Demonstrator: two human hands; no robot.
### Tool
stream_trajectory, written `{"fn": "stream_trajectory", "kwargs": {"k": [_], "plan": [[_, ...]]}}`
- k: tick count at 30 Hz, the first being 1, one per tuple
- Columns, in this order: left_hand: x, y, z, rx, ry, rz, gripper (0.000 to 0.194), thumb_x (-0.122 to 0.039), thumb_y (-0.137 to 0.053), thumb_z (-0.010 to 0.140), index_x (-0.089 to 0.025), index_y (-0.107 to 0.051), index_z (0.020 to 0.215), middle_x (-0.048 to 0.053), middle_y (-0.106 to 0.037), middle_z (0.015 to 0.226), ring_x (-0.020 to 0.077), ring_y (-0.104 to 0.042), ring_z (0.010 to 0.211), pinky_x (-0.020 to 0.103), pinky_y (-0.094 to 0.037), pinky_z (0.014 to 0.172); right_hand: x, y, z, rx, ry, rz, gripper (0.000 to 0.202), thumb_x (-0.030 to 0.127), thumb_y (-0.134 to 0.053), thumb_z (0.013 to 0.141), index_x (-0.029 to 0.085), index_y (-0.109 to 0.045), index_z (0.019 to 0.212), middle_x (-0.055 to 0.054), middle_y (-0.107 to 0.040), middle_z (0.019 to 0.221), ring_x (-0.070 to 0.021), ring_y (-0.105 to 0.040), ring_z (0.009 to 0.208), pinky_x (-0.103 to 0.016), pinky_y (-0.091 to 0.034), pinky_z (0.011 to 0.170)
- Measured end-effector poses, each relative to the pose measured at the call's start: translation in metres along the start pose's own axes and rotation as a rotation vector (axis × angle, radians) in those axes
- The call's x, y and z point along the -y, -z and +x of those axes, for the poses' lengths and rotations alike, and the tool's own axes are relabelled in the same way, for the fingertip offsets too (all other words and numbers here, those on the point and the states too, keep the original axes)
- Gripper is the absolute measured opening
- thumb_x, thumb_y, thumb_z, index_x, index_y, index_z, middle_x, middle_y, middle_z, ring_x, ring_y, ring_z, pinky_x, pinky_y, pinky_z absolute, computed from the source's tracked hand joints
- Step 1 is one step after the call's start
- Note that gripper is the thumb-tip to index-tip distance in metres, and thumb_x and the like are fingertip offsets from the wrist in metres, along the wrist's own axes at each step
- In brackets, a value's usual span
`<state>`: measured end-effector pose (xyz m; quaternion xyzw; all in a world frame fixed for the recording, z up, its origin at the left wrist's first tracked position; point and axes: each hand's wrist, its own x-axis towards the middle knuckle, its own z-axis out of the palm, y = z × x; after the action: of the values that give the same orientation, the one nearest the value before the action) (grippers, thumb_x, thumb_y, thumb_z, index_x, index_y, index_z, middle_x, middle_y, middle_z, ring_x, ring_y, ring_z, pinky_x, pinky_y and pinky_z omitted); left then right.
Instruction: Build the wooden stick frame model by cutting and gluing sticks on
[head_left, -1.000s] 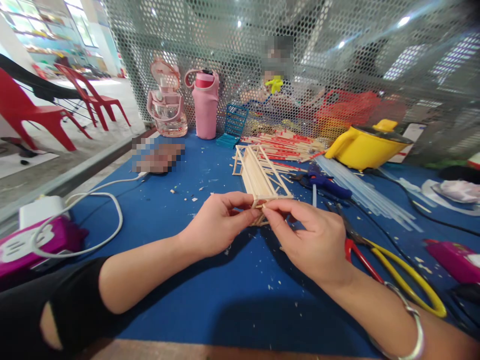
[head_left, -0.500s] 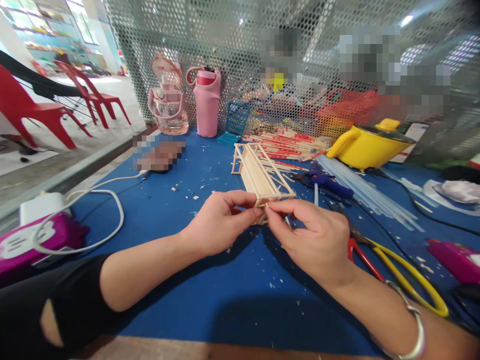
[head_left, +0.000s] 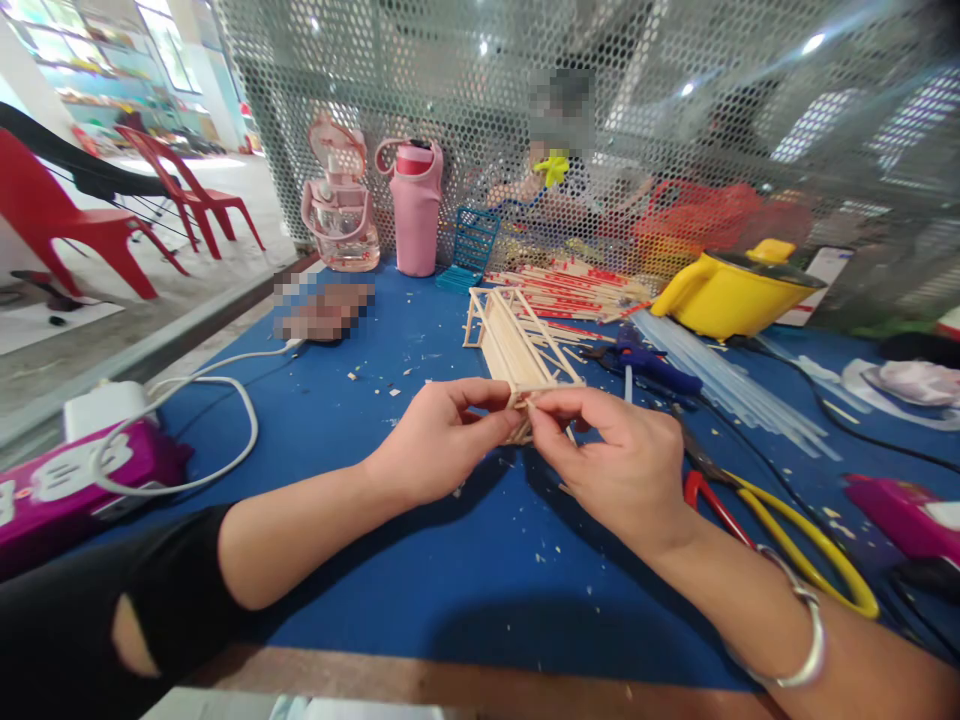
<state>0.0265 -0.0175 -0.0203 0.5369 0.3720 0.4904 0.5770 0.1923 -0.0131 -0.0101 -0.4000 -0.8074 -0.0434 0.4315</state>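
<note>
A small frame model made of thin wooden sticks (head_left: 511, 345) stands on the blue tabletop, its long side running away from me. My left hand (head_left: 442, 440) pinches the near left corner of this model between thumb and fingers. Close beside it, my right hand (head_left: 615, 455) has thumb and forefinger pressed together at the near end of the model. Whatever small piece those fingertips hold is mostly hidden. Behind the model lies a loose pile of red-marked wooden sticks (head_left: 577, 290).
To the right are a blue glue gun (head_left: 656, 368), clear glue sticks (head_left: 720, 370), yellow-and-red-handled pliers (head_left: 802, 530) and a yellow pot (head_left: 739, 295). Pink bottles (head_left: 416, 215) stand before the perforated metal screen (head_left: 450, 80). On the left, a white cable (head_left: 251, 430) runs from a purple power strip (head_left: 135, 465).
My right hand has shifted slightly left, its fingertips closer to the model's near corner. The left hand keeps its pinch. The whole view has moved a little.
</note>
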Motion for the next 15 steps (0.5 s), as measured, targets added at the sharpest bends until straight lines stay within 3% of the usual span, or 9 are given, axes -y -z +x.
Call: {"fn": "stream_trajectory", "kwargs": {"k": [4, 6, 11, 15], "plan": [[-0.009, -0.003, -0.02, -0.342, -0.031, 0.191, 0.026, -0.024, -0.069, 0.075, -0.017, -0.07, 0.1, 0.004, -0.069, 0.09, 0.0131, -0.059, 0.075, 0.021, -0.045, 0.067, 0.008, 0.022, 0.005, 0.175, -0.174, 0.198, 0.007, 0.017, -0.064, 0.078, 0.02, -0.07, 0.078, 0.005, -0.07, 0.061, -0.0082, -0.061, 0.049, -0.017, -0.048, 0.049], [-0.015, -0.01, -0.035, -0.406, 0.017, 0.233, 0.019, -0.031, -0.065, 0.079, -0.017, -0.07, 0.091, 0.001, -0.065, 0.076, 0.0108, -0.052, 0.066, 0.02, -0.041, 0.058, 0.014, 0.04, 0.005, 0.277, -0.228, 0.292, 0.007, 0.019, -0.064, 0.08, 0.02, -0.071, 0.079, 0.006, -0.068, 0.057, -0.0072, -0.059, 0.046, -0.015, -0.046, 0.045], [-0.024, -0.041, -0.065, -0.061, 0.195, 0.055, 0.027, -0.04, -0.061, 0.083, -0.016, -0.072, 0.081, 0.002, -0.064, 0.07, 0.01, -0.051, 0.063, 0.02, -0.04, 0.058, 0.024, 0.076, -0.012, 0.33, -0.084, 0.309, 0.011, 0.018, -0.064, 0.082, 0.024, -0.073, 0.081, 0.005, -0.074, 0.07, -0.0088, -0.066, 0.058, -0.016, -0.05, 0.054], [-0.024, -0.06, -0.075, -0.015, 0.179, -0.035, 0.023, -0.036, -0.064, 0.081, -0.016, -0.073, 0.077, 0.002, -0.066, 0.07, 0.0102, -0.053, 0.065, 0.02, -0.042, 0.062, 0.025, 0.088, -0.032, 0.285, -0.018, 0.27, 0.012, 0.018, -0.063, 0.083, 0.025, -0.073, 0.085, 0.005, -0.075, 0.076, -0.0093, -0.069, 0.065, -0.017, -0.053, 0.062]]}}
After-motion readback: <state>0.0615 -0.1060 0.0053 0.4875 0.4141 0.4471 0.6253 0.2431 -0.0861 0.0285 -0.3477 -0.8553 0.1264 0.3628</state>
